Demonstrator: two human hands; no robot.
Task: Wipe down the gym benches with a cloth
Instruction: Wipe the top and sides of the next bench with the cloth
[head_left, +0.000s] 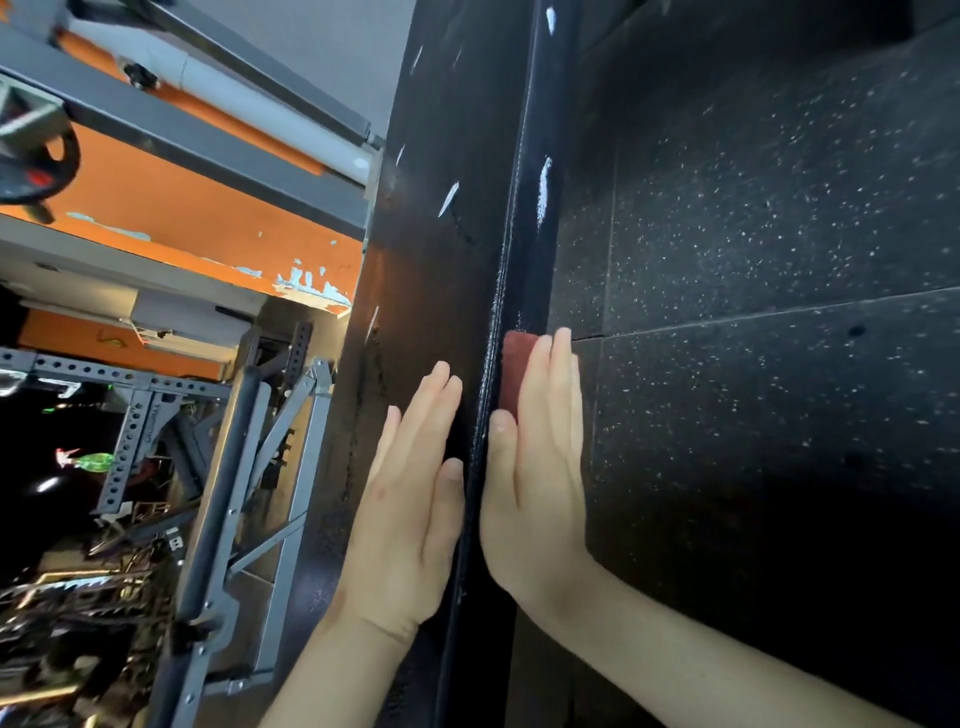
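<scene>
The view is strongly tilted. A black padded bench (441, 249) runs up the middle of the frame, with a glossy black side edge (527, 249). My left hand (410, 499) lies flat on the bench's top face, fingers straight. My right hand (540, 457) presses a dark red cloth (514, 364) flat against the shiny side edge, fingers straight over it. Only the cloth's upper corner shows past my fingertips.
Black speckled rubber floor tiles (753, 260) fill the right side. At the left stand a grey perforated steel rack (130, 415) and a black padded bar (223, 493). An orange wall (182, 208) with peeling paint lies beyond.
</scene>
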